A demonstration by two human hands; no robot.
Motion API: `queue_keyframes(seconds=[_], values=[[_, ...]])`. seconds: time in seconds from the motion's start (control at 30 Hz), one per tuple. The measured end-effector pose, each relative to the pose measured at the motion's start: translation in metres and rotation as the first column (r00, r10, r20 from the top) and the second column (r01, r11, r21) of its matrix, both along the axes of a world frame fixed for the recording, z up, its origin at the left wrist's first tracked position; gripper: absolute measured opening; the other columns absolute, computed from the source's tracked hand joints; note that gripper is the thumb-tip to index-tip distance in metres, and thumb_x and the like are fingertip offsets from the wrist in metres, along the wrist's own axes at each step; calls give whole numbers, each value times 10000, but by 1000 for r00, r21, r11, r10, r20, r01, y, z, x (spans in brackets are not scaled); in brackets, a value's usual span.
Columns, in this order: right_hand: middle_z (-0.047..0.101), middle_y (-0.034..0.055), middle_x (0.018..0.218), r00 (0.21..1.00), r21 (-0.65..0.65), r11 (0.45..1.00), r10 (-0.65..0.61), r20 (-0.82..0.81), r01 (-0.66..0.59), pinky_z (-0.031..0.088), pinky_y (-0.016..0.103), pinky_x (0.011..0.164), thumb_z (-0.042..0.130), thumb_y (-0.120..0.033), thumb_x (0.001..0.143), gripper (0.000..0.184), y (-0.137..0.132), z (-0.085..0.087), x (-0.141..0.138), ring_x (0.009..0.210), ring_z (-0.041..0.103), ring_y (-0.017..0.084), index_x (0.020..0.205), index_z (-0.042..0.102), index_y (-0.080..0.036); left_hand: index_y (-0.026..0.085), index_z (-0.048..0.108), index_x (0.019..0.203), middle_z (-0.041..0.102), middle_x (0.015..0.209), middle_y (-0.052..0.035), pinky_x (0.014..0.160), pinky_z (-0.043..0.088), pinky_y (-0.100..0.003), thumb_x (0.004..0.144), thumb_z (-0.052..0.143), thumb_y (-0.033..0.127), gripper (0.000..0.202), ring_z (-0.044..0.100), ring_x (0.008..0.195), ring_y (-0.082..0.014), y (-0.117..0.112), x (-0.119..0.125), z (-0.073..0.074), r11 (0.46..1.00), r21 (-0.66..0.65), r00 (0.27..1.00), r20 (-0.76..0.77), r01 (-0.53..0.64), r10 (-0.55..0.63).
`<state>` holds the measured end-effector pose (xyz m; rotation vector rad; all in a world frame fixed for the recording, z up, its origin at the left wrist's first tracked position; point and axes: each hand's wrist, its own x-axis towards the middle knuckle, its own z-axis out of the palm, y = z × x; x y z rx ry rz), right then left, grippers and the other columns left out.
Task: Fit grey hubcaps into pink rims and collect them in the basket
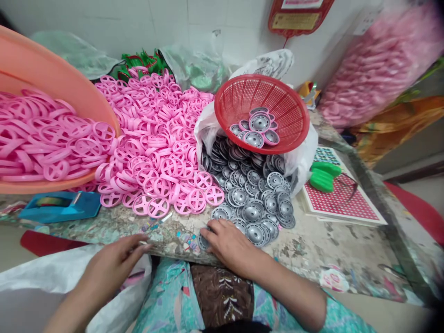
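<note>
My right hand (229, 245) rests at the table's front edge, its thumb and fingers closed on a grey plastic wheel disc (201, 242), partly hidden by the fingers. Right behind it spreads a heap of similar grey discs (252, 212), spilling from a white bag (206, 122). My left hand (116, 259) is held over a white sack (41, 273) below the table edge; its fingers are stretched forward, thumb apart, with nothing visible between them. Beyond it lies a big pile of pink spoked rings (156, 138).
An orange tub (65, 60) of pink rings tilts at the left, behind a blue tape dispenser (60, 206). A red basket (277, 95) holding pink-rimmed grey wheels sits on the white bag. Right of it are a green plastic piece (322, 176) and patterned sheets (347, 203).
</note>
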<state>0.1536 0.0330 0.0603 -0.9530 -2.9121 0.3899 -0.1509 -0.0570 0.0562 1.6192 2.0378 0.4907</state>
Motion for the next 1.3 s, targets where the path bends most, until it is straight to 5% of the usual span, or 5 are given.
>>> queue_keyframes(seconds=[0.3,0.57,1.0,1.17,1.3], values=[[573,47,900,991,-162,978,-133,-1,131,398,268,630,528,-234,885,219,-4,12,12,748,561,165,1094,579,-192,178,655,972,593,851,-86,619,441,-296,880,421,183,252,590,761,-212,78,82,-15,934,157,794,-582,321,-176],[602,7,785,823,-419,879,-404,-400,228,413,241,654,518,-238,888,92,13,4,17,726,553,137,876,596,-191,163,601,948,586,1074,-111,869,462,-359,869,499,205,136,556,1016,-229,67,73,-8,771,557,944,-277,308,-178],[674,48,950,477,-319,887,-451,-755,334,511,322,781,488,-203,906,162,17,14,21,884,635,164,1025,597,-215,221,668,943,609,1078,-127,771,496,-374,864,440,149,251,562,952,-245,67,108,14,565,519,749,-584,641,-312],[640,97,1110,770,-6,981,-155,-619,193,519,363,866,451,-129,893,270,20,6,28,1046,597,182,1099,605,-213,217,676,1006,632,686,-59,600,461,-300,886,451,219,255,578,643,-199,76,113,13,680,441,792,-487,586,-367],[605,137,1168,790,37,978,-145,-595,207,508,375,910,440,-103,885,323,19,5,29,1118,563,196,1170,575,-174,237,663,997,702,830,-44,712,470,-276,867,511,252,201,642,763,-183,77,125,8,840,437,927,37,322,-374]])
